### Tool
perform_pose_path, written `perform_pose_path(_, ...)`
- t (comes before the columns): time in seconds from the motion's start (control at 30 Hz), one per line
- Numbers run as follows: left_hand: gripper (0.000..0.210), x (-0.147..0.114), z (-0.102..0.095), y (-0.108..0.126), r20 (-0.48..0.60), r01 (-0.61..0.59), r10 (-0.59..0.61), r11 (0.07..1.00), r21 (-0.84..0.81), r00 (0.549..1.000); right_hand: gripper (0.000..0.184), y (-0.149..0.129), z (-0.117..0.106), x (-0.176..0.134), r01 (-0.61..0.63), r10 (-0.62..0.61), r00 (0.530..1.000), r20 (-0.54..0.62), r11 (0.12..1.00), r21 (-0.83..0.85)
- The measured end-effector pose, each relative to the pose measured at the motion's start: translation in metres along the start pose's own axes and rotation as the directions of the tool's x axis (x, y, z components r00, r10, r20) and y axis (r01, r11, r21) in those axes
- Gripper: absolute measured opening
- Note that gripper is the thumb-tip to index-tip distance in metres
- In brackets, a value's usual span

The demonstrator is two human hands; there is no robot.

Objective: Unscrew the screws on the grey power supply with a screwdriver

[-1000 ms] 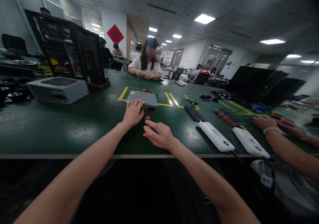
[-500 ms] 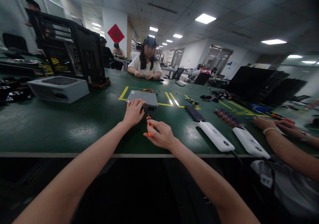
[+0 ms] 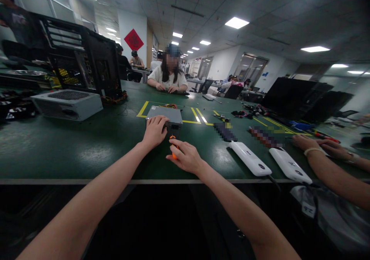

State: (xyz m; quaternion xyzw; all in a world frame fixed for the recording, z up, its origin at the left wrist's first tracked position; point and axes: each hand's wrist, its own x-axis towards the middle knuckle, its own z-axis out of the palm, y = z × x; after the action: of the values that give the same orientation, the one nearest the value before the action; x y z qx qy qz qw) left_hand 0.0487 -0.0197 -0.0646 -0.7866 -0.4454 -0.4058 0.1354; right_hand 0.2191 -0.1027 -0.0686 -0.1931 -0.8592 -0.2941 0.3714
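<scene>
A grey power supply unit (image 3: 169,114) lies on the green table in front of me, with coloured cables at its far side. My left hand (image 3: 156,131) rests over its front left corner, fingers bent across the top and thumb near the front face. In my right hand (image 3: 185,156) is a screwdriver (image 3: 174,152) with an orange handle, pinched between thumb and fingers. The screwdriver points away from me at the front face of the power supply unit, below its socket. Whether its tip sits in a screw is too small to tell.
To the left stand a larger power supply unit (image 3: 68,104) and a black computer case (image 3: 83,56). At the right are white power banks (image 3: 250,158), loose cables (image 3: 254,109) and a co-worker's hands (image 3: 306,142). Another person (image 3: 169,75) sits opposite.
My right fingers have shifted slightly around the screwdriver handle, covering more of it. My left hand keeps its place. At the far left, a person in the background has moved further left.
</scene>
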Motion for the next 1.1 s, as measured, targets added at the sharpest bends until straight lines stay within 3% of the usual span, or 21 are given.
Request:
perform_pose_path(0.13, 0.032, 0.0004, 0.0012, 0.0001, -0.001, 0.005, -0.005, 1.0, -0.007, 1.0, 0.031, -0.0011, -0.0019, 0.0014, -0.005, 0.005, 1.0, -0.006, 0.998, 0.064)
perform_pose_path(0.27, 0.03, 0.0013, 0.0015, 0.0015, -0.009, 0.013, -0.013, 1.0, -0.009, 1.0, 0.032, -0.0023, -0.0054, 0.0044, 0.035, -0.035, 0.999, 0.035, 0.999, -0.001)
perform_pose_path(0.47, 0.027, 0.0023, 0.0019, 0.0037, -0.014, 0.043, -0.043, 0.999, -0.016, 0.999, 0.033, -0.0013, 0.0028, -0.001, -0.02, 0.025, 0.998, -0.056, 0.996, 0.09)
perform_pose_path(0.7, 0.024, 0.0031, 0.0027, 0.0045, -0.015, 0.049, -0.049, 0.999, -0.014, 0.999, 0.034, -0.0021, -0.0042, 0.0026, 0.01, -0.014, 0.997, 0.073, 0.998, 0.062)
perform_pose_path(0.9, 0.023, 0.0031, 0.0016, 0.0055, -0.019, 0.057, -0.057, 0.998, -0.001, 0.998, 0.031, -0.0009, 0.0019, -0.0007, -0.06, 0.068, 0.996, -0.061, 0.991, 0.116)
perform_pose_path(1.0, 0.023, 0.003, 0.0017, 0.0051, -0.021, 0.054, -0.054, 0.999, 0.006, 0.998, 0.034, -0.0015, 0.0021, -0.0004, -0.069, 0.069, 0.998, 0.007, 0.991, 0.117)
perform_pose_path(1.1, 0.023, 0.0029, 0.0021, 0.0047, -0.023, 0.052, -0.052, 0.999, 0.005, 0.998, 0.03, -0.0021, -0.0015, 0.0021, 0.02, -0.023, 0.993, 0.116, 0.999, 0.025)
